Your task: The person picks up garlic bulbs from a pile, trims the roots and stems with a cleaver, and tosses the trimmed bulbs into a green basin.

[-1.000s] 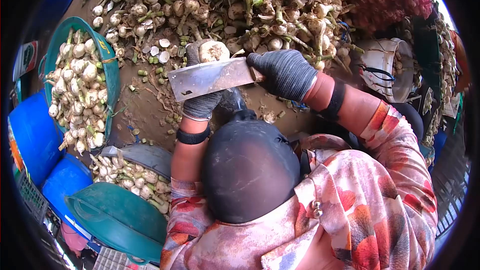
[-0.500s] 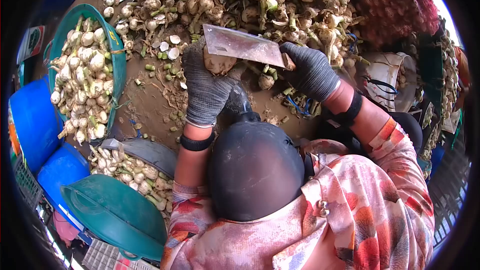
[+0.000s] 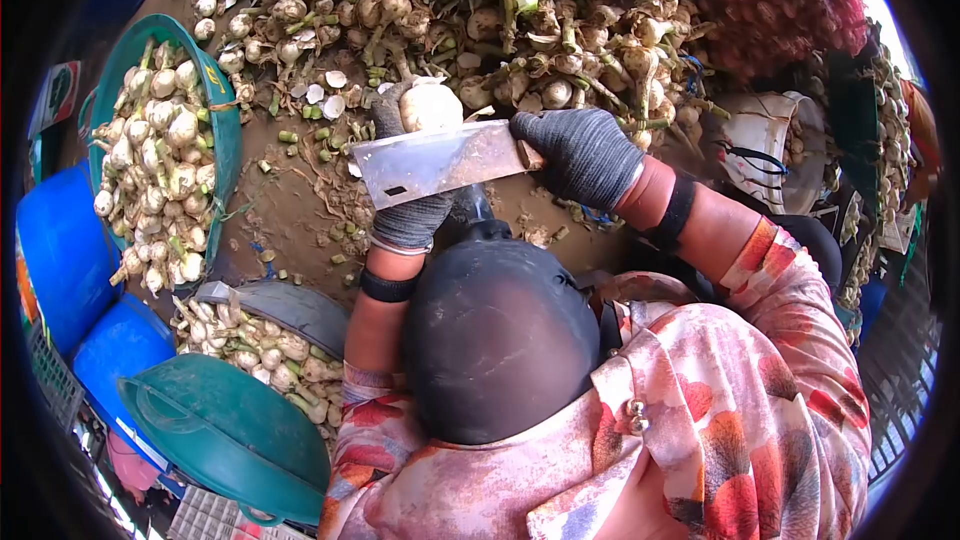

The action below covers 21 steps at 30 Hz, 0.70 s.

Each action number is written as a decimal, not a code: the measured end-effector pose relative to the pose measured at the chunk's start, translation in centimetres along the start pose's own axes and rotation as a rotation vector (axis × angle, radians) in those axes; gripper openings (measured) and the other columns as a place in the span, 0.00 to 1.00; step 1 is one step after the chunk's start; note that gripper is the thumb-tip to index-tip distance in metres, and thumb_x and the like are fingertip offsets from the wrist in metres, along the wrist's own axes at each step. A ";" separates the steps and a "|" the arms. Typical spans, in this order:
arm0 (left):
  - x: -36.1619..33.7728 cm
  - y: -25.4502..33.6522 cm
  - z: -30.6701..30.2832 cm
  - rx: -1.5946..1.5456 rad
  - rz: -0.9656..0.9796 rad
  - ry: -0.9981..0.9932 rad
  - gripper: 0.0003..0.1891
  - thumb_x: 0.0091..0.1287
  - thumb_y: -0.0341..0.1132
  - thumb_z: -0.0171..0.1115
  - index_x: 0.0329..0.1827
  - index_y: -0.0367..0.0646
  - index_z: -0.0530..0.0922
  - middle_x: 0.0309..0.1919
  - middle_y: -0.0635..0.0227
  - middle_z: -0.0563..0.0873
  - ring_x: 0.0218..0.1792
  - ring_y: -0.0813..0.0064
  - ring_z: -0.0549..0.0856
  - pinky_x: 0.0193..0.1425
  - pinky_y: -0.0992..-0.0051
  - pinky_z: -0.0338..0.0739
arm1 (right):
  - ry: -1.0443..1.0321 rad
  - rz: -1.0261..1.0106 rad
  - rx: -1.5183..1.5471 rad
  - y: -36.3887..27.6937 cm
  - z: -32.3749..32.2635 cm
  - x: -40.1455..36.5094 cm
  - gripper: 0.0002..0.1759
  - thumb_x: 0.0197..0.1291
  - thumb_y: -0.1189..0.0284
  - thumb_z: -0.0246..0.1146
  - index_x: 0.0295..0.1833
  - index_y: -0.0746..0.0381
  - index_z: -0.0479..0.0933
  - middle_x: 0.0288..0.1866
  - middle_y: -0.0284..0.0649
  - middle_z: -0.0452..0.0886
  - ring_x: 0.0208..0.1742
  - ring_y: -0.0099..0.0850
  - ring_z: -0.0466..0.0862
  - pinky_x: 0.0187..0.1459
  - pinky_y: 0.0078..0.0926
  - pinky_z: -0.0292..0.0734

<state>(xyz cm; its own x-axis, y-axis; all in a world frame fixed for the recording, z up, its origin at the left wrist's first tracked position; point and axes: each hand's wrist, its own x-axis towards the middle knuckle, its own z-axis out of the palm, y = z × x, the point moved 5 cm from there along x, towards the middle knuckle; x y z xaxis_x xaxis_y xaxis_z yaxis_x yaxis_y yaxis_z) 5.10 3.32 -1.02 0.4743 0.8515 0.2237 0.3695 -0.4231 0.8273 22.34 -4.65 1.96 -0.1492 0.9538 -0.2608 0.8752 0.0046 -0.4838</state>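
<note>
My left hand (image 3: 405, 215), in a grey knit glove, grips a pale garlic bulb (image 3: 430, 106) that sticks up above the fingers. My right hand (image 3: 580, 152), gloved the same way, is closed on the handle of a broad steel cleaver (image 3: 440, 162). The blade lies flat across in front of the left hand, just under the bulb. Much of the left hand is hidden behind the blade. A black rounded shape (image 3: 500, 340) below covers the lower forearms.
A big heap of untrimmed garlic (image 3: 500, 10) fills the top. A green tub of trimmed bulbs (image 3: 215, 100) stands at left, a grey basin of garlic (image 3: 295, 305) and a green tub (image 3: 225, 430) below it, blue drums (image 3: 65, 260) beside. Cut stems litter the brown ground (image 3: 290, 210).
The cleaver, raised and tilted over the bulb half a second ago, has swung back down flat in front of my left hand. The bulb now shows above the blade.
</note>
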 end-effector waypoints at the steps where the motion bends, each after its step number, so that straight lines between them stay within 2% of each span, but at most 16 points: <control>1: 0.1 0.4 0.1 0.036 0.033 -0.009 0.35 0.53 0.38 0.74 0.63 0.38 0.69 0.53 0.55 0.77 0.56 0.56 0.79 0.64 0.63 0.72 | 0.030 0.000 -0.001 0.3 0.4 0.0 0.16 0.55 0.69 0.63 0.50 0.56 0.73 0.32 0.46 0.83 0.36 0.49 0.85 0.34 0.46 0.78; 3: -0.5 1.5 0.5 0.339 0.281 -0.077 0.33 0.54 0.38 0.73 0.61 0.38 0.70 0.52 0.56 0.78 0.55 0.55 0.80 0.64 0.62 0.73 | 0.094 -0.002 -0.004 1.3 1.3 -0.2 0.16 0.55 0.69 0.63 0.50 0.56 0.73 0.32 0.46 0.82 0.35 0.50 0.84 0.33 0.46 0.78; 6: 0.0 0.9 0.0 0.156 0.038 -0.093 0.29 0.52 0.33 0.75 0.57 0.38 0.73 0.50 0.56 0.80 0.53 0.55 0.81 0.63 0.61 0.74 | 0.148 0.000 -0.014 3.0 1.2 -0.5 0.14 0.57 0.67 0.62 0.48 0.57 0.73 0.31 0.47 0.82 0.33 0.51 0.84 0.32 0.48 0.77; 8: -0.1 2.1 -0.9 -0.341 -0.301 -0.006 0.29 0.50 0.31 0.77 0.55 0.39 0.73 0.51 0.57 0.79 0.53 0.58 0.80 0.62 0.62 0.75 | 0.112 0.343 -0.035 6.2 0.1 -0.2 0.12 0.59 0.66 0.63 0.45 0.58 0.75 0.30 0.49 0.81 0.34 0.52 0.83 0.35 0.48 0.77; 9: -0.2 1.6 -1.1 -0.233 -0.196 -0.015 0.34 0.48 0.32 0.80 0.57 0.40 0.71 0.51 0.58 0.78 0.52 0.61 0.80 0.61 0.64 0.75 | 0.210 0.288 -0.035 7.2 -0.4 -0.7 0.16 0.56 0.68 0.66 0.51 0.58 0.76 0.31 0.51 0.82 0.33 0.52 0.83 0.34 0.46 0.78; 10: 0.1 1.1 -1.5 -0.183 -0.185 -0.008 0.35 0.48 0.32 0.80 0.58 0.40 0.70 0.51 0.58 0.78 0.52 0.62 0.80 0.61 0.64 0.75 | 0.296 0.230 -0.033 7.2 -1.2 -0.8 0.22 0.54 0.70 0.69 0.56 0.57 0.77 0.31 0.52 0.82 0.32 0.52 0.83 0.34 0.45 0.78; 11: 0.3 0.6 -1.9 -0.134 -0.179 -0.012 0.35 0.48 0.32 0.80 0.59 0.40 0.70 0.52 0.59 0.78 0.52 0.63 0.80 0.61 0.64 0.75 | 0.238 0.258 -0.017 7.4 -1.3 -1.1 0.23 0.54 0.71 0.69 0.58 0.58 0.77 0.33 0.53 0.82 0.35 0.53 0.83 0.36 0.43 0.79; 12: 0.6 0.6 -2.0 -0.090 -0.167 -0.016 0.36 0.48 0.32 0.81 0.60 0.40 0.69 0.52 0.59 0.78 0.52 0.64 0.79 0.61 0.64 0.75 | 0.266 0.217 0.031 6.6 -1.4 -1.5 0.23 0.54 0.71 0.69 0.57 0.58 0.77 0.34 0.53 0.82 0.37 0.53 0.84 0.37 0.42 0.79; 14: 1.0 0.2 -2.4 -0.542 -0.312 0.118 0.33 0.53 0.31 0.78 0.60 0.41 0.70 0.53 0.66 0.78 0.51 0.71 0.79 0.57 0.70 0.77 | 0.332 0.119 0.118 5.0 -1.9 -1.4 0.23 0.54 0.72 0.69 0.57 0.58 0.77 0.37 0.54 0.83 0.39 0.52 0.84 0.40 0.40 0.80; 15: 0.8 -1.0 -2.3 -0.657 -0.397 0.133 0.31 0.56 0.30 0.76 0.61 0.41 0.70 0.53 0.67 0.78 0.50 0.73 0.79 0.57 0.72 0.77 | 0.188 0.245 0.109 5.2 -1.3 -1.0 0.23 0.53 0.74 0.70 0.56 0.59 0.77 0.39 0.52 0.83 0.41 0.49 0.85 0.44 0.36 0.81; 16: 0.7 -1.8 -2.4 -0.772 -0.482 0.148 0.28 0.59 0.30 0.74 0.61 0.41 0.70 0.52 0.68 0.78 0.50 0.75 0.79 0.56 0.74 0.77 | 0.170 0.230 0.329 3.9 -0.3 -1.5 0.20 0.55 0.75 0.70 0.54 0.60 0.77 0.38 0.46 0.84 0.39 0.38 0.85 0.45 0.32 0.80; 17: 0.3 -2.2 -2.2 -0.975 -0.613 0.210 0.25 0.64 0.30 0.70 0.62 0.41 0.70 0.49 0.69 0.79 0.49 0.75 0.79 0.55 0.76 0.77 | 0.182 0.220 0.429 3.3 1.0 -1.5 0.20 0.53 0.71 0.71 0.53 0.59 0.78 0.37 0.48 0.84 0.40 0.44 0.85 0.43 0.35 0.80; 18: 0.7 -2.4 -1.7 -1.226 -0.546 0.211 0.25 0.65 0.32 0.69 0.63 0.41 0.70 0.50 0.67 0.80 0.51 0.73 0.80 0.57 0.73 0.78 | 0.195 0.209 0.529 2.9 2.0 -1.5 0.21 0.52 0.67 0.73 0.52 0.57 0.79 0.37 0.49 0.84 0.40 0.51 0.85 0.40 0.39 0.80; 21: 0.1 -1.9 -0.3 -1.598 -0.644 0.144 0.23 0.67 0.36 0.67 0.63 0.42 0.72 0.54 0.62 0.83 0.56 0.67 0.82 0.64 0.64 0.76 | 0.180 0.162 0.630 -0.5 1.4 -0.5 0.17 0.57 0.64 0.71 0.48 0.59 0.78 0.35 0.49 0.83 0.40 0.51 0.84 0.40 0.40 0.78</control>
<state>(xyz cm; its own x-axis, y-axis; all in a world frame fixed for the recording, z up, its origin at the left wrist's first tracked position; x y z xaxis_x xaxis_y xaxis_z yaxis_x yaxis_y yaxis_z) 4.23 4.31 -2.47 0.4785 0.8030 -0.3552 -0.6808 0.5947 0.4275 21.36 -5.60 1.15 0.0879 0.9631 -0.2543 0.4361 -0.2667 -0.8595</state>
